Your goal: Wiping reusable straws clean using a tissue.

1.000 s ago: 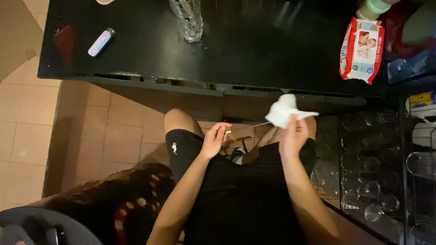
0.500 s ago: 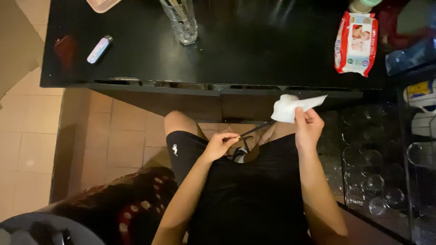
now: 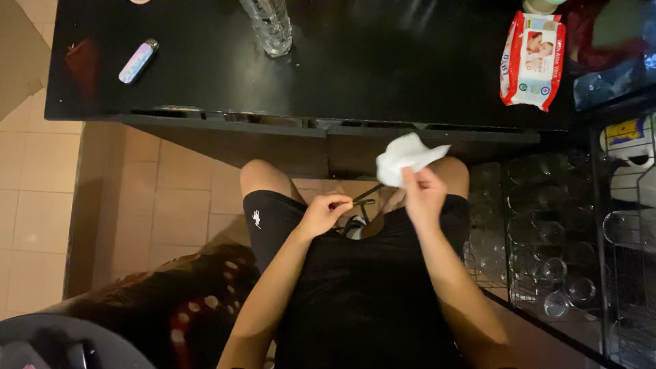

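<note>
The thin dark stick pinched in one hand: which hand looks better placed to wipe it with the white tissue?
The right hand, probably: it holds the white tissue against the far end of the thin dark stick, which the left hand grips at its near end.

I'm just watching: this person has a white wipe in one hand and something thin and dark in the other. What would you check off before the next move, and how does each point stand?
1. Wipe held firmly: ok. The right hand pinches the white wipe at its lower edge.
2. Thin dark object held: ok. The left hand grips one end of the thin dark object; what it is, cannot tell.
3. Wipe touching the object: cannot tell. The tip reaches the wipe's lower edge, but contact is unclear.
4. More wipes at hand: ok. A wipes pack lies on the black table.
5. Bottle out of the way: ok. The clear bottle stands far from both hands.
</note>
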